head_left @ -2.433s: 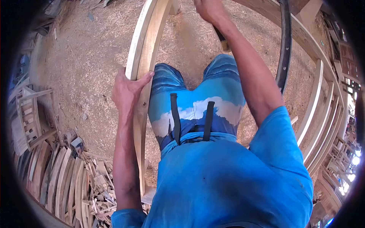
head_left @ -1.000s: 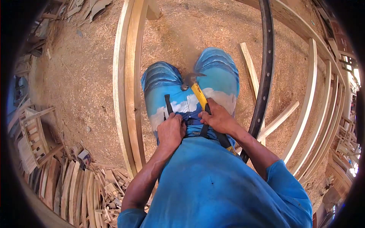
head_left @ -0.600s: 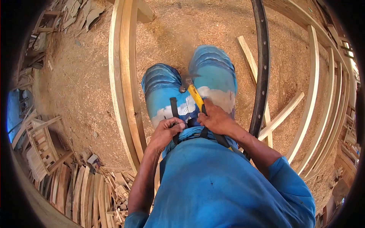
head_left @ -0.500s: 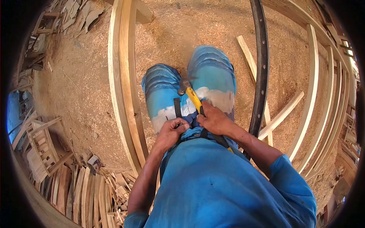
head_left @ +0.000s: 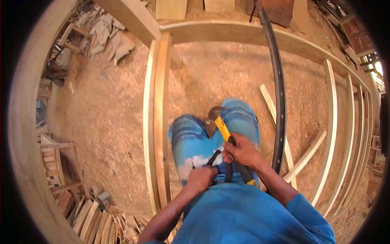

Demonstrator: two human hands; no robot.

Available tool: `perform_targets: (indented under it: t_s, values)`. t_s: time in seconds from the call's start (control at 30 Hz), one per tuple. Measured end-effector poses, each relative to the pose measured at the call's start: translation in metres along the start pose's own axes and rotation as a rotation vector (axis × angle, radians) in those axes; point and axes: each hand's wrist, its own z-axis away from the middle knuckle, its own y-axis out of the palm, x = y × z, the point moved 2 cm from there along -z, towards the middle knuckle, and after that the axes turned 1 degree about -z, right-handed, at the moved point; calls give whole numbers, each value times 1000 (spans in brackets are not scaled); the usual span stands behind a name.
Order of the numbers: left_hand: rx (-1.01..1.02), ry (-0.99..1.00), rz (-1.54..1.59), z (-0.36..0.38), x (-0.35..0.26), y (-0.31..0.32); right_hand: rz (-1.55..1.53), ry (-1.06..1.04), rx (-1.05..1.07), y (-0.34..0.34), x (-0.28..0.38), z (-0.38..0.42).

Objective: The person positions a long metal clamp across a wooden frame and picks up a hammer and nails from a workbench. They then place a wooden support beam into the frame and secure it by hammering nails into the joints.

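My right hand (head_left: 245, 152) is closed round the black grip of a hammer (head_left: 222, 127) with a yellow handle. The hammer slants across my lap, its metal head up over my thighs and the handle's end by my waist. My left hand (head_left: 199, 179) is at my waist beside a black strap (head_left: 214, 157), fingers curled in against the blue cloth. Whatever its fingertips hold is hidden. My blue shorts (head_left: 191, 148) with a cloud print lie under both hands.
Wooden posts (head_left: 162, 105) stand at my left, joined to a cross beam (head_left: 227, 32). A black metal bar (head_left: 278, 81) with holes runs along my right, near several slats (head_left: 331, 122). Loose strips (head_left: 306, 156) lie on the shavings-covered ground. Stacked wood (head_left: 93, 221) is at lower left.
My view has tipped up, bringing the cross beam in. The right hand still grips the hammer, now with more of its handle showing. My left hand has moved in against the waist cloth.
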Motion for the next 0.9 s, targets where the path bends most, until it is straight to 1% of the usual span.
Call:
perform_targets:
  t_s: [0.03,0.13,0.2,0.23,0.3,0.4,0.43,0.53,0.63,0.67,0.7,0.77,0.83,0.9]
  values:
    - [-53,42,-35,-2,1,1,-29,-24,-54,4,12,-1]
    - [-155,153,-110,-7,1,10,-236,-253,-142,25,69,-18]
    - [-202,201,-162,-12,-2,6,-211,-333,-194,24,79,-57]
    - [-246,166,-168,-14,-3,3,-202,-373,-218,24,84,-73]
    - [-334,91,-183,-17,-1,-3,-280,-334,-254,22,98,-95]
    - [-347,23,-185,-15,0,-5,-469,-287,-314,23,107,-113]
    - [-347,26,-185,-13,-1,-8,-548,-288,-334,22,112,-121]
    - [-326,13,-177,9,-4,-15,-684,-451,-472,11,112,-155]
    - [-296,-24,-153,19,-3,-17,-773,-543,-726,11,127,-184]
    - [-295,-38,-147,21,-2,-14,-701,-552,-820,15,121,-222]
    - [-294,-53,-140,23,-2,-11,-625,-559,-912,23,108,-280]
    - [-285,-73,-144,22,-5,-12,-498,-516,-781,48,115,-313]
    - [-254,-80,-167,26,-8,-13,-394,-402,-348,75,126,-297]
    - [-258,-77,-195,28,-5,-13,-350,-373,-309,50,122,-283]
